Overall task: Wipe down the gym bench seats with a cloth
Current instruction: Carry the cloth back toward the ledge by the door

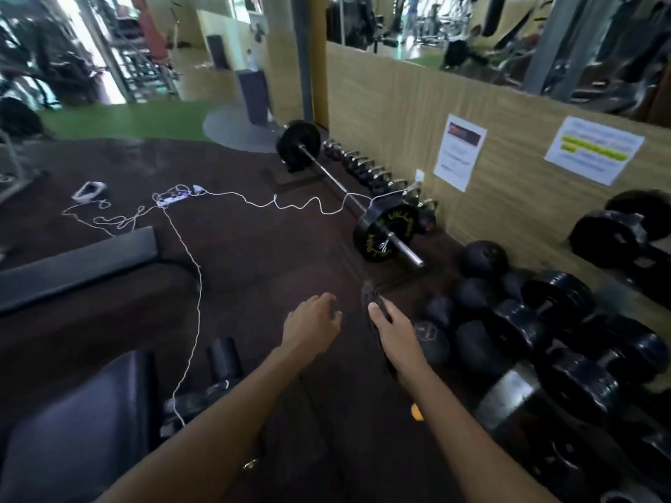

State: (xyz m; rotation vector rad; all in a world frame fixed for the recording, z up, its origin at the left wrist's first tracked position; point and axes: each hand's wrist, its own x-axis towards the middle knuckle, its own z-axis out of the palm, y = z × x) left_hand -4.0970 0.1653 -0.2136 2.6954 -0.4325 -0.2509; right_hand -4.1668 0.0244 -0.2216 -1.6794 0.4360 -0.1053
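My right hand (391, 326) is stretched forward over the dark floor and holds a dark cloth (374, 299), which pokes out past the thumb and hangs under the palm. My left hand (313, 319) reaches out beside it, fingers loosely curled, holding nothing. A black padded bench seat (76, 426) fills the lower left corner, with a black roller pad (224, 357) at its end. A second black bench pad (76, 266) lies at the left, further away. Both hands are apart from the benches.
A barbell (343, 192) with black plates lies on the floor ahead, beside a row of kettlebells (366, 168). Medicine balls (481, 261) and a dumbbell rack (566, 357) crowd the right. A white cable (192, 285) and power strip (173, 197) trail across the floor.
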